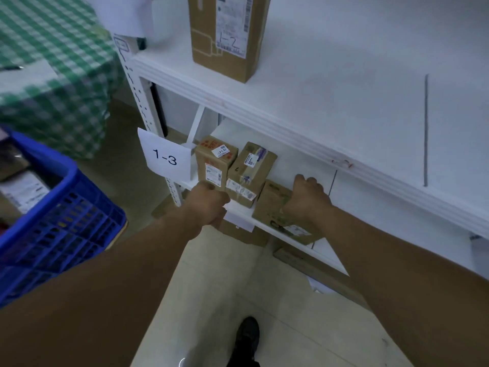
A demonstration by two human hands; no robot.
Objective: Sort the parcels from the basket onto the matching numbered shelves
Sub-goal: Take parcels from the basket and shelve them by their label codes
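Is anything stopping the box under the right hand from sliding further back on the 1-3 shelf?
Nothing visible does. The right hand grips the brown cardboard box, and the white shelf board behind it looks bare. The taped cardboard box stands close on its left, beside the path.

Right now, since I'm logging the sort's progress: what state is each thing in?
Right hand: grips the flat parcel over its far edge.
Flat parcel: lying on the 1-3 shelf, near its front.
Left hand: fingers curled by the middle parcel; grip unclear.
Left parcel, middle parcel: upright, side by side on that shelf.
Tall parcel: upright on the upper shelf, marked 1-2.
Blue basket: holds parcels.
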